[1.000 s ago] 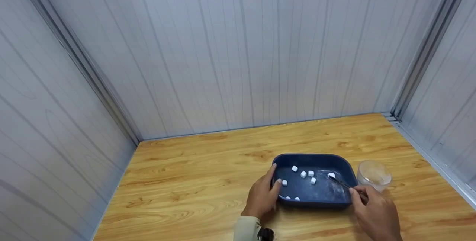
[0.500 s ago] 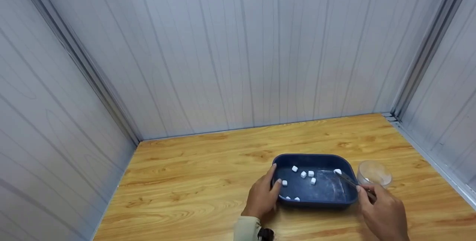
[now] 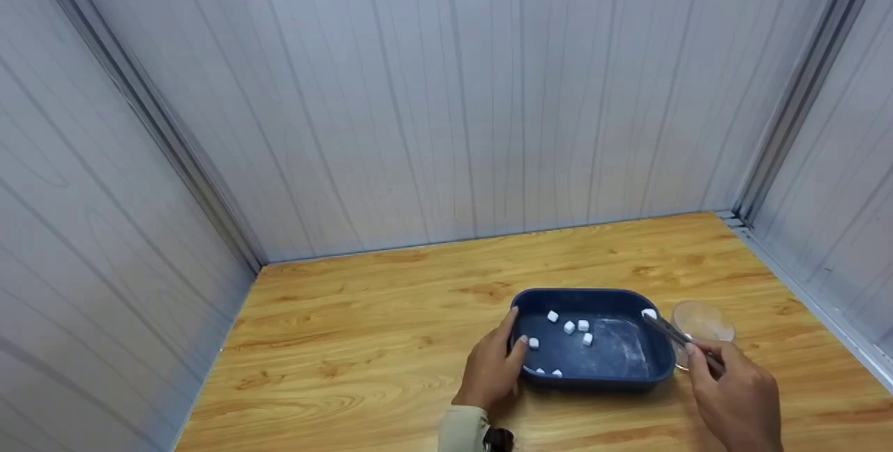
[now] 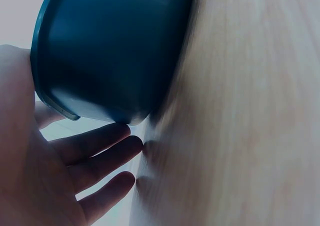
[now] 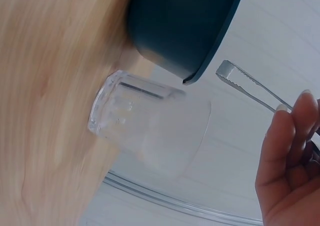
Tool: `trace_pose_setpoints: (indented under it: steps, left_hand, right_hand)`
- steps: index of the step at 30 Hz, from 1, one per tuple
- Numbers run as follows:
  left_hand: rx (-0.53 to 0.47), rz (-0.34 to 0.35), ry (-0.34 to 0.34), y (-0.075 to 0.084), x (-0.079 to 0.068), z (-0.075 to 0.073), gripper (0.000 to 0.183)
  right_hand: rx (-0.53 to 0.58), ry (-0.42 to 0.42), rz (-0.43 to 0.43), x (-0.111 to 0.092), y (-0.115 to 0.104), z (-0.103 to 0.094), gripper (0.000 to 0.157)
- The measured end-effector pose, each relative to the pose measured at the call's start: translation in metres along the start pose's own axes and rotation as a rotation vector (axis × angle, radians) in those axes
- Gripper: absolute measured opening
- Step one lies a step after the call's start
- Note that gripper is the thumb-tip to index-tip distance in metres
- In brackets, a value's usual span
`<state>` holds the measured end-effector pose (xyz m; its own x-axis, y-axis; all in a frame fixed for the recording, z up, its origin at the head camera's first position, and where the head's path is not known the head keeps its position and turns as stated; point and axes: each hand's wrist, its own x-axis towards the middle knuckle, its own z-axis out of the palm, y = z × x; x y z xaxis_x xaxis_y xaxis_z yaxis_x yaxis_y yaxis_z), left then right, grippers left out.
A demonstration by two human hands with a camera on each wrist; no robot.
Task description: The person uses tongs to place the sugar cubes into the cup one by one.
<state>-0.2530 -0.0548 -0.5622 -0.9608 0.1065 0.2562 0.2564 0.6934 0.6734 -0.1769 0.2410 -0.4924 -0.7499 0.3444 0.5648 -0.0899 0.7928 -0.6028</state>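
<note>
My left hand [image 3: 492, 365] holds the left end of a dark blue rectangular tray [image 3: 593, 383], the thumb over its rim. In the left wrist view several of its fingers stretch along the outside of the wall. My right hand [image 3: 739, 393] grips slim metal tongs [image 3: 670, 332] with serrated edges. Between the tong tips sits a small white cube [image 5: 227, 68], raised over the tray's right rim. Several more white cubes [image 3: 569, 327] lie in the tray, mostly on its left half. A clear cup [image 5: 150, 121] stands just right of the tray, partly behind the tongs and fingers.
White powdery smears [image 3: 617, 337] mark the tray floor. Small pale bits [image 5: 122, 113] show low in the cup. All stands on a wood-grain table [image 3: 363, 326], with a pale panelled wall [image 3: 432, 103] behind and more panels at both sides.
The right hand has lifted the white cube with the tongs and carried it right, from over the tray floor to the right rim near the cup. The left hand and tray stay put.
</note>
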Motion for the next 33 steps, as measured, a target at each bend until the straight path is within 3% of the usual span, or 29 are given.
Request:
trace_pose_setpoints:
  steps: [5, 17, 25, 33]
  left_hand:
    - [-0.002, -0.017, -0.008, 0.0, 0.0, 0.0, 0.052]
    - [-0.01, -0.044, -0.032, 0.001, 0.001, 0.0, 0.052]
    - [-0.002, -0.02, -0.022, 0.001, 0.001, 0.001, 0.052]
    - [-0.017, -0.052, -0.037, 0.001, 0.001, 0.0, 0.051]
  right_hand:
    - [-0.019, -0.023, 0.046, 0.001, 0.0, -0.002, 0.012]
    - [-0.025, -0.001, 0.037, 0.003, 0.003, -0.006, 0.012]
    - [0.017, 0.084, -0.003, 0.005, 0.009, -0.013, 0.009]
    - [-0.006, 0.069, 0.061, 0.006, 0.012, -0.016, 0.013]
